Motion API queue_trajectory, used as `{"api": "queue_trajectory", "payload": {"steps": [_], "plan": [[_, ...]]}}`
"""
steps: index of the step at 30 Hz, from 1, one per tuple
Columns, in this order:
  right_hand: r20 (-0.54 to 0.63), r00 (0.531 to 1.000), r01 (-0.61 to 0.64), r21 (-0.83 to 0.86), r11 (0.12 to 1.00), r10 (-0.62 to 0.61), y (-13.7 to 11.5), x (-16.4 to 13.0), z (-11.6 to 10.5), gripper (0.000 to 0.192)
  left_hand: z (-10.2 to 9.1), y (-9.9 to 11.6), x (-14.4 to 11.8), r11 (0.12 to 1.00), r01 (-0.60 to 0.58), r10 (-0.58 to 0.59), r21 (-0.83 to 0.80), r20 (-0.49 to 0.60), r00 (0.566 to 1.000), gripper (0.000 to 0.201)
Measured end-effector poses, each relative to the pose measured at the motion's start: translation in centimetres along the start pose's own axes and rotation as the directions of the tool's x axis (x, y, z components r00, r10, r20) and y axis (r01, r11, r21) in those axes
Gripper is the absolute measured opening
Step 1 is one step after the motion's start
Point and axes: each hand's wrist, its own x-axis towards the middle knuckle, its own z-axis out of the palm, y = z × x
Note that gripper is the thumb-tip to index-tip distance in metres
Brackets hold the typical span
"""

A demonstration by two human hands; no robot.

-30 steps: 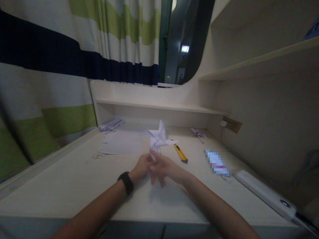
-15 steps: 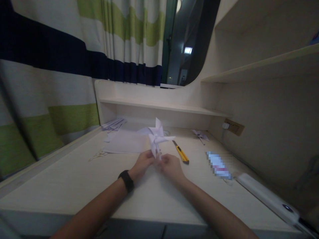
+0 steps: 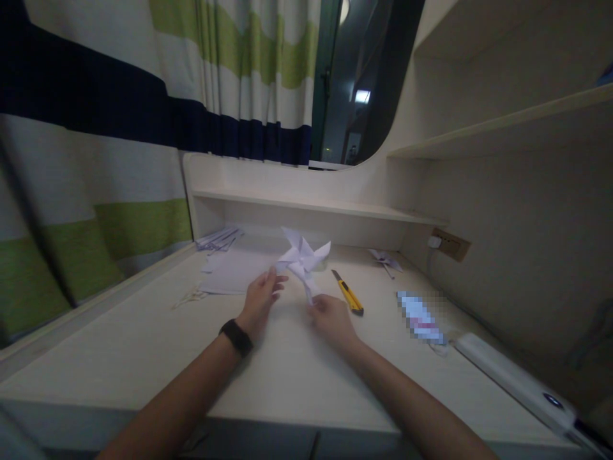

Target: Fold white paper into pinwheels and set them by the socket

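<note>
A white paper pinwheel stands upright over the desk, its blades fanned out toward me. My right hand pinches it low down, at the stick under the blades; the grip itself is partly hidden by the fingers. To the left, my left hand is open, with its fingers apart and close to the left blade. Whether a fingertip touches that blade I cannot tell. A yellow utility knife lies just right of the pinwheel, its blade pointing away from me.
White paper sheets lie at the back left, with folded paper strips behind them. Another paper pinwheel rests at the back right. A blurred-out phone-like object and a long white device lie along the right side.
My left hand has let go of the pinwheel's lower part and moved left and up, its fingers opening. The pinwheel's blades have turned. My right hand keeps its hold.
</note>
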Motion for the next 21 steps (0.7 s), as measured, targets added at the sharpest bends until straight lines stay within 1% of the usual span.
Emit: {"api": "queue_trajectory", "payload": {"steps": [3, 6, 7, 9, 11, 14, 17, 19, 21], "plan": [[0.058, 0.998, -0.011, 0.06, 0.998, 0.007, -0.1, -0.1, 0.2, 0.011, -0.8, 0.6, 0.7, 0.998, -0.04, 0.035, -0.057, -0.082, 0.996, 0.049], [0.06, 0.998, -0.035, 0.069, 0.997, 0.031, -0.2, -0.1, 0.4, 0.011, -1.6, 1.2, 1.2, 0.987, -0.071, 0.055, -0.147, -0.107, 0.993, 0.043], [0.052, 0.998, -0.047, 0.071, 0.996, 0.043, -0.3, -0.1, 0.4, 0.011, -1.8, 1.3, 1.3, 0.98, -0.078, 0.059, -0.183, -0.104, 0.993, 0.043], [0.025, 0.997, -0.072, 0.079, 0.994, 0.07, -0.3, -0.1, 0.4, 0.01, -2.0, 1.7, 1.3, 0.966, -0.08, 0.06, -0.246, -0.09, 0.994, 0.05], [-0.014, 0.996, -0.086, 0.089, 0.992, 0.088, -0.1, 0.1, 0.4, 0.01, -2.0, 1.9, 1.2, 0.957, -0.053, 0.032, -0.284, -0.078, 0.996, 0.058], [-0.074, 0.993, -0.086, 0.115, 0.99, 0.095, 0.6, 0.5, 0.2, 0.012, -1.7, 1.4, 1.0, 0.953, 0.008, -0.028, -0.302, -0.063, 0.998, 0.056], [-0.107, 0.989, -0.088, 0.162, 0.983, 0.106, 1.4, 1.3, -0.1, 0.013, -1.1, 0.2, 0.8, 0.974, 0.037, -0.042, -0.224, -0.02, 0.999, 0.053], [-0.129, 0.985, -0.095, 0.179, 0.979, 0.119, 2.0, 1.8, -0.4, 0.012, -0.5, -0.8, 0.5, 0.994, 0.04, -0.038, -0.106, 0.022, 0.999, 0.049], [-0.165, 0.979, -0.092, 0.178, 0.98, 0.121, 2.3, 2.2, -0.8, 0.012, 0.2, -1.4, -0.1, 0.999, 0.045, -0.046, 0.024, 0.088, 0.995, 0.042]]}}
